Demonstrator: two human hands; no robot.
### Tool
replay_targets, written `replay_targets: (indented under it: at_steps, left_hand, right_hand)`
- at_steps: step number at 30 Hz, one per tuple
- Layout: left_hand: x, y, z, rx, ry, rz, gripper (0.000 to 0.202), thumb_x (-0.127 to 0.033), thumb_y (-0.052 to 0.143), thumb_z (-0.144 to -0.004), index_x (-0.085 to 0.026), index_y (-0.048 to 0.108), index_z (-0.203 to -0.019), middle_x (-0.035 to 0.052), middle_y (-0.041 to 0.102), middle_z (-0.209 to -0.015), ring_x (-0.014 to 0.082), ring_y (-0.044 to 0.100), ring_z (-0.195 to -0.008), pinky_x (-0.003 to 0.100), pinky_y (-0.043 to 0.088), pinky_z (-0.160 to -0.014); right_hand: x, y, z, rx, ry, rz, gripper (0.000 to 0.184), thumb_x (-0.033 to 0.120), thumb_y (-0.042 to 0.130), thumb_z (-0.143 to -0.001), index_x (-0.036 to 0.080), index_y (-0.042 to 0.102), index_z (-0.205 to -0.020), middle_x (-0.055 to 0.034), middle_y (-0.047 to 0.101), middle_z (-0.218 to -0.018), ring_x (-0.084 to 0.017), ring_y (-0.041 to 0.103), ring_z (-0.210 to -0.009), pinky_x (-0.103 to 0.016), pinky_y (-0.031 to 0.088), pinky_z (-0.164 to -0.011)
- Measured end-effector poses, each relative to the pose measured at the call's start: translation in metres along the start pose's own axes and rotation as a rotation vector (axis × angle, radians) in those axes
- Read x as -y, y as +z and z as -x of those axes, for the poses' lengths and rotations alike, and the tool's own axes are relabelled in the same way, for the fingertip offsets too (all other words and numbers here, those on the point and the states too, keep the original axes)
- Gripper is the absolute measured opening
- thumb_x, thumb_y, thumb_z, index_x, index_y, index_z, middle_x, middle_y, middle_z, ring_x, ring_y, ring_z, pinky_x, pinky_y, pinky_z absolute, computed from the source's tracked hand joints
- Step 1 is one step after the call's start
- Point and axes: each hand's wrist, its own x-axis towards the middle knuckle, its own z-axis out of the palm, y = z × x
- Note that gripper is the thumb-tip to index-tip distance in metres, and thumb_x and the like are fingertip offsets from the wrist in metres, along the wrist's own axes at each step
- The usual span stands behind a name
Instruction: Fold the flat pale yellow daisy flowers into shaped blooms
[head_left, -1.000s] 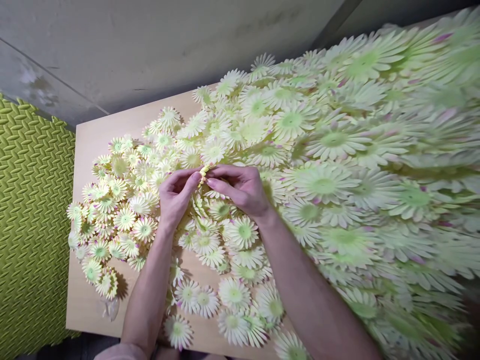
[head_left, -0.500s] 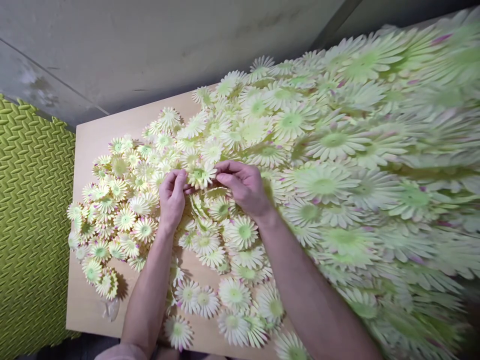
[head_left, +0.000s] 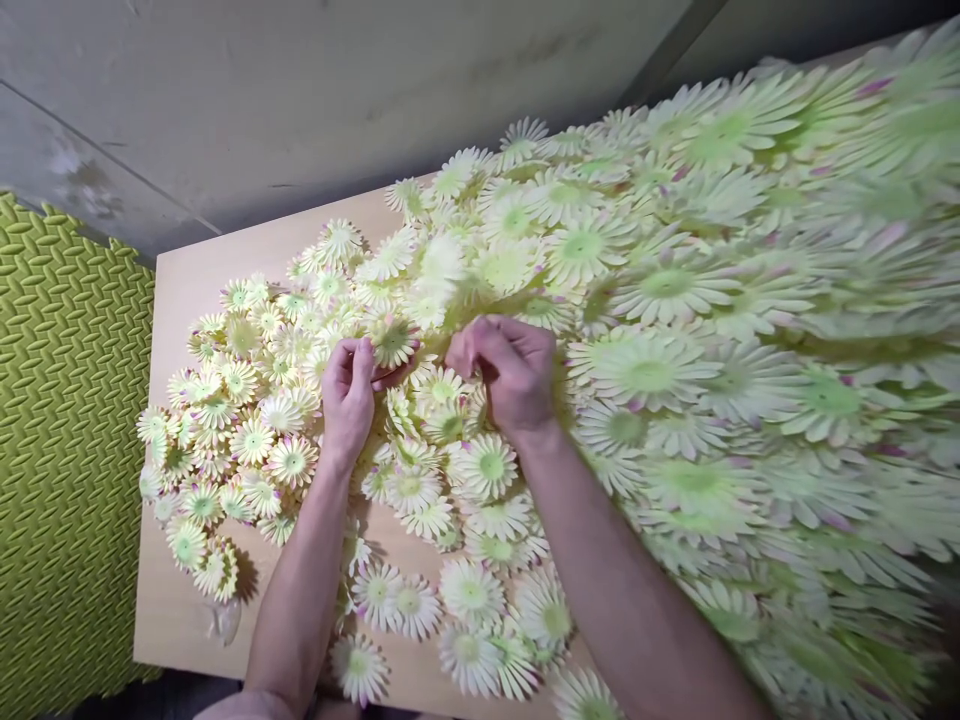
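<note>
My left hand point(head_left: 351, 395) is closed, pinching a pale yellow-green artificial flower point(head_left: 394, 342) with a green centre between thumb and fingers. To its right, my right hand point(head_left: 514, 375) has its fingers curled in, their tips smeared by motion. Whatever it may hold is hidden. A blurred whitish flower point(head_left: 442, 264) shows just above the gap between the hands. Below them lie more loose flower heads, among them a pale flower with a green middle point(head_left: 487, 465).
Smaller flower heads point(head_left: 251, 440) are heaped on the left of the wooden tabletop point(head_left: 176, 630). A large pile of bigger flowers point(head_left: 652, 375) covers the right side. A grey wall point(head_left: 315, 110) stands behind; a green textured mat point(head_left: 67, 450) is at left. Clear plastic point(head_left: 223, 622) lies near the front edge.
My right hand has pulled away to the right from the flower in my left hand. A blurred flower now appears above the hands. My left hand has barely moved.
</note>
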Motion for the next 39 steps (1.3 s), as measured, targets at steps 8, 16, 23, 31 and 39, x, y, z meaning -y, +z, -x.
replay_targets:
  at_steps: [8,16,23,31,39]
  left_hand:
    - [-0.0042,0.0002,0.0008,0.045,0.05,-0.199,0.02,-0.042,0.072,-0.081,-0.022,0.071,-0.083,-0.0009,0.069,-0.076,0.0076,0.063,-0.067,0.021,0.056,-0.065]
    - [-0.0004,-0.0014,0.0014,0.049,0.052,-0.199,0.021,-0.041,0.072,-0.081,-0.021,0.074,-0.086,0.0028,0.077,-0.089,0.0128,0.072,-0.081,0.022,0.058,-0.07]
    - [0.0023,-0.0026,0.0014,0.051,0.017,-0.174,0.023,-0.043,0.072,-0.081,-0.021,0.074,-0.086,0.0033,0.077,-0.091,0.0125,0.072,-0.082,0.022,0.059,-0.07]
    - [0.0024,-0.0018,0.0013,0.054,0.019,-0.172,0.023,-0.043,0.072,-0.081,-0.021,0.074,-0.086,0.0031,0.077,-0.09,0.0124,0.072,-0.081,0.023,0.059,-0.072]
    - [-0.0011,-0.0012,0.0008,0.071,0.003,-0.166,0.027,-0.046,0.072,-0.08,-0.021,0.074,-0.087,0.0034,0.077,-0.092,0.0149,0.073,-0.083,0.027,0.06,-0.075]
  right_hand:
    - [0.0038,0.0054,0.007,0.204,-0.032,0.174,0.02,0.04,0.085,-0.068,0.024,0.075,-0.074,-0.0001,0.071,-0.066,-0.014,0.057,-0.054,-0.029,0.044,-0.047]
    - [0.0008,0.0038,0.0075,0.214,-0.008,0.18,0.01,0.028,0.082,-0.072,0.024,0.077,-0.081,-0.001,0.076,-0.077,-0.017,0.067,-0.067,-0.031,0.053,-0.056]
    - [0.0019,0.005,0.0071,0.194,-0.012,0.196,0.008,0.027,0.081,-0.073,0.024,0.077,-0.079,-0.0011,0.076,-0.076,-0.017,0.067,-0.067,-0.031,0.054,-0.055]
    - [0.0005,0.0042,0.0083,0.199,-0.008,0.21,0.008,0.027,0.08,-0.074,0.024,0.078,-0.081,-0.0011,0.077,-0.078,-0.017,0.068,-0.068,-0.031,0.054,-0.056]
    - [-0.0006,0.0031,0.0074,0.208,-0.038,0.206,0.008,0.021,0.077,-0.074,0.023,0.078,-0.082,-0.0017,0.077,-0.078,-0.017,0.069,-0.067,-0.03,0.055,-0.058]
